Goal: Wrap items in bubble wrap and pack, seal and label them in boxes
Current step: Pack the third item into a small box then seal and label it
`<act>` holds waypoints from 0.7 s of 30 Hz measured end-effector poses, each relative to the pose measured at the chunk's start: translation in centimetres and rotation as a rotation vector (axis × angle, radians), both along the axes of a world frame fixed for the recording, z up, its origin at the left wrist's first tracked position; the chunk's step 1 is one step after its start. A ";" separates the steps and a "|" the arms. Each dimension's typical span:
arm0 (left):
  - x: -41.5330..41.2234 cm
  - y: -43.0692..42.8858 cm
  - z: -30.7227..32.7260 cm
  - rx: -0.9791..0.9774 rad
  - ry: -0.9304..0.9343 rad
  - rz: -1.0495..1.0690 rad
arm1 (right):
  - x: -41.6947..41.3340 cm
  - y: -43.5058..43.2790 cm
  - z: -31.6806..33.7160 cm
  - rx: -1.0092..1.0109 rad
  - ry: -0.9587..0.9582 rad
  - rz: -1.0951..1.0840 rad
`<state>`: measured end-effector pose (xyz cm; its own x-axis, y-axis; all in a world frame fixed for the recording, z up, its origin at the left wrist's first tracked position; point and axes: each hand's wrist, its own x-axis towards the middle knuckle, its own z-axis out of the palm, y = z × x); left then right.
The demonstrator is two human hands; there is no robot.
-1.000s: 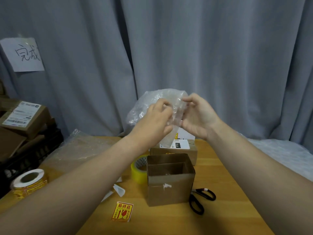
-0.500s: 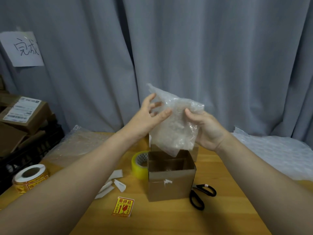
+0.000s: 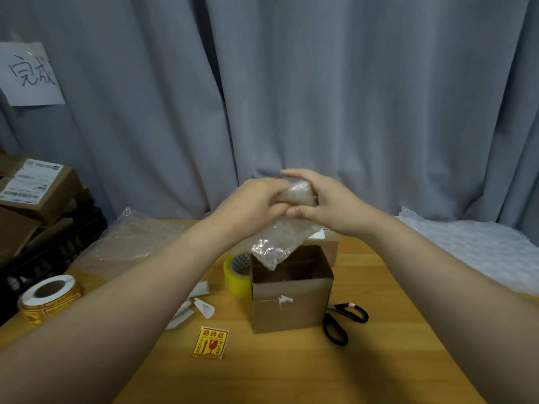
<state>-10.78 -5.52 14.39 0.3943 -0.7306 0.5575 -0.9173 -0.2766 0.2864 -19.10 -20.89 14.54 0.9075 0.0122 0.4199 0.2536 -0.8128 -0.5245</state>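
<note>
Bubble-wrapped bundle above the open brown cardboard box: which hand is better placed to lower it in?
Probably the right hand: its fingers and thumb curl round the top of the clear bubble-wrapped bundle, whose tail hangs over the open brown cardboard box. The left hand grips only its side.

light: dim, soft | shadows: faint beside box (image 3: 291,301) | glare: glints on bubble wrap (image 3: 271,249) | blur: slight overall | edges: bowed
</note>
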 end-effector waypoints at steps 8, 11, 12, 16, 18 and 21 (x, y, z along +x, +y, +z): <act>-0.4 2.4 -4.6 -0.206 -0.067 0.281 | -1.5 -2.7 -2.1 1.110 -0.414 -0.397; -0.8 3.2 -7.8 0.127 0.104 0.196 | -1.7 -2.1 -3.0 1.542 -0.334 -0.202; -0.8 3.2 -8.7 0.179 0.134 0.199 | -1.5 -1.4 -3.6 1.538 -0.275 -0.164; -1.0 2.6 -10.4 0.265 0.195 0.277 | -0.4 1.6 -7.2 1.373 -0.030 0.012; -0.9 2.9 -10.7 0.298 0.277 0.282 | -0.4 1.9 -8.6 1.281 -0.042 -0.061; -1.1 3.8 -11.1 0.362 0.376 0.237 | -1.1 1.1 -9.6 1.247 -0.163 -0.159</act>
<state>-11.89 -1.68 3.34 0.6933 -0.7165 0.0776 -0.6718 -0.6035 0.4296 -20.21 -19.77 4.97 0.7995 -0.5746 0.1748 0.3327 0.1815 -0.9254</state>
